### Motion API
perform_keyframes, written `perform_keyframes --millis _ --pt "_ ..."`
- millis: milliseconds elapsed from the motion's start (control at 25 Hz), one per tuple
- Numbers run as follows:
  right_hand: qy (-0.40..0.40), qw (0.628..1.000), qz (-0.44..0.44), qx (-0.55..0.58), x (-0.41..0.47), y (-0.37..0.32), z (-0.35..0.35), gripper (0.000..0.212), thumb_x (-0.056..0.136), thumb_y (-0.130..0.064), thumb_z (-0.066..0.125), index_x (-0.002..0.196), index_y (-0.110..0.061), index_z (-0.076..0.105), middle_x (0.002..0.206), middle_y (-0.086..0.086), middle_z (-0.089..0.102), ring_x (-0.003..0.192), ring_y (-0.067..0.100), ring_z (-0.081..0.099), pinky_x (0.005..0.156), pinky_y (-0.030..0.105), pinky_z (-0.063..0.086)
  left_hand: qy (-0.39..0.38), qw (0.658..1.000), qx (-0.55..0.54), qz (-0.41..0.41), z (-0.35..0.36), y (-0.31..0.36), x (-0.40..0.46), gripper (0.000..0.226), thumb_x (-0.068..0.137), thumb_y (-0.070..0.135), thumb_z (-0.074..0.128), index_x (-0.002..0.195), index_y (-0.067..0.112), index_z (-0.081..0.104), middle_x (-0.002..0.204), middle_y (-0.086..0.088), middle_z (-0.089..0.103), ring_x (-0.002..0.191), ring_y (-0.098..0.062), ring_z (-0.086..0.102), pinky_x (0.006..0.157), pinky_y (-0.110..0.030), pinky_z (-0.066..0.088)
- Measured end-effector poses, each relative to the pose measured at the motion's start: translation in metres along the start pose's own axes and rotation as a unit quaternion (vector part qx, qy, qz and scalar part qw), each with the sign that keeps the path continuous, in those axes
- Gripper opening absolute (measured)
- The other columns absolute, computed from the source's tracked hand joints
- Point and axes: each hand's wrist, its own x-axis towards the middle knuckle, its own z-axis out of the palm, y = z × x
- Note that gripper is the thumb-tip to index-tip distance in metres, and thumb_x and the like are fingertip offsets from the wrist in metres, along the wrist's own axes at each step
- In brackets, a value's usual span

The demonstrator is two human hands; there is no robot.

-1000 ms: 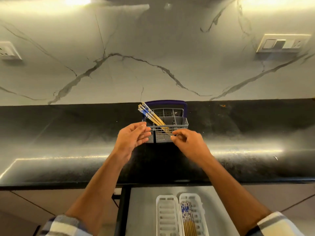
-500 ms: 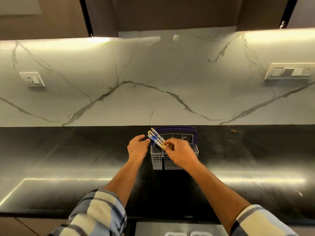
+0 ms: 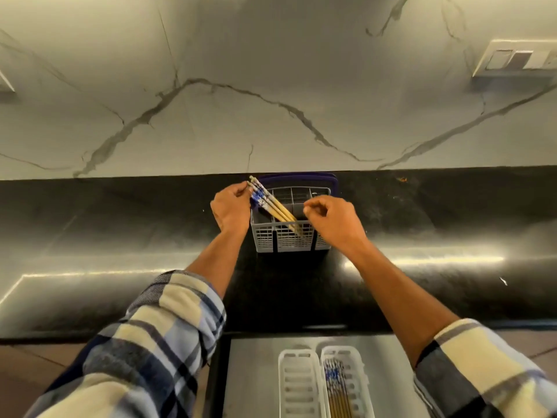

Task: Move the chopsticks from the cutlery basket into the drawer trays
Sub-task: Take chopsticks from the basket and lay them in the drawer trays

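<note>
A grey cutlery basket [image 3: 289, 239] with a purple handle stands on the black counter. Several wooden chopsticks [image 3: 272, 205] with blue-and-white tops lean out of it to the left. My left hand [image 3: 232, 208] pinches their patterned tops at the basket's left rim. My right hand [image 3: 333, 220] hovers over the basket's right front corner with fingers curled; I cannot see anything in it. Below the counter, the open drawer holds two white trays: the left tray [image 3: 297, 384] is empty, and the right tray [image 3: 360, 375] holds several chopsticks [image 3: 336, 387].
The black counter [image 3: 120, 236] runs the full width under a marble backsplash. A switch plate [image 3: 518, 58] sits on the wall at upper right. The drawer's grey floor [image 3: 253, 375] lies left of the trays.
My left hand has moved onto the chopstick tops and taken hold of them. My right hand has let go of them and drawn back to the right. The view tilted down, showing the drawer.
</note>
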Motion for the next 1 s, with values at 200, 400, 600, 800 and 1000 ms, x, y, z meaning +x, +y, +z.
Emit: perform_keyframes --millis 200,400,600,800,1000 --pt "0.009 0.999 0.017 0.034 -0.002 0.005 -0.002 0.013 0.092 -0.03 0.065 0.103 -0.029 0.073 0.083 -0.013 0.069 0.082 0.005 0.068 0.075 0.023 0.056 0.004 0.999 -0.049 -0.019 -0.002 -0.003 0.002 0.021 0.088 0.016 0.072 0.109 0.016 0.076 0.098 0.0 0.076 0.078 -0.006 0.073 0.072 -0.027 0.063" --pt "0.015 0.996 0.052 0.064 -0.007 0.013 0.001 0.014 0.091 -0.031 0.066 0.102 -0.027 0.073 0.088 -0.008 0.074 0.086 0.009 0.07 0.081 0.03 0.06 0.011 0.993 -0.104 -0.051 -0.018 0.008 0.008 0.016 0.084 0.013 0.077 0.1 0.015 0.077 0.092 0.0 0.076 0.069 -0.004 0.073 0.058 -0.013 0.057" --pt "0.019 0.993 0.065 0.101 -0.011 0.012 -0.007 0.014 0.092 -0.03 0.066 0.102 -0.025 0.074 0.089 -0.005 0.075 0.085 0.012 0.072 0.082 0.038 0.062 -0.007 0.99 -0.142 -0.027 -0.048 0.043 0.018 0.014 0.084 0.008 0.076 0.097 0.014 0.077 0.089 -0.002 0.076 0.074 -0.012 0.076 0.073 -0.029 0.063" --pt "0.022 0.988 0.059 0.138 -0.015 0.001 -0.021 0.017 0.09 -0.032 0.069 0.105 -0.024 0.073 0.084 -0.008 0.075 0.079 0.007 0.072 0.084 0.038 0.061 -0.066 0.978 -0.171 0.103 -0.095 0.109 0.018 0.012 0.085 0.006 0.073 0.09 0.017 0.075 0.089 -0.006 0.075 0.08 -0.018 0.075 0.076 -0.033 0.063" --pt "-0.079 0.978 -0.029 0.192 -0.019 -0.028 -0.032 0.041 0.083 -0.045 0.074 0.121 -0.031 0.065 0.107 -0.015 0.072 0.095 0.0 0.069 0.084 0.022 0.053 -0.181 0.942 -0.195 0.205 -0.117 0.163 -0.016 0.013 0.083 0.011 0.076 0.095 0.016 0.076 0.086 -0.001 0.078 0.084 -0.022 0.077 0.073 -0.029 0.061"
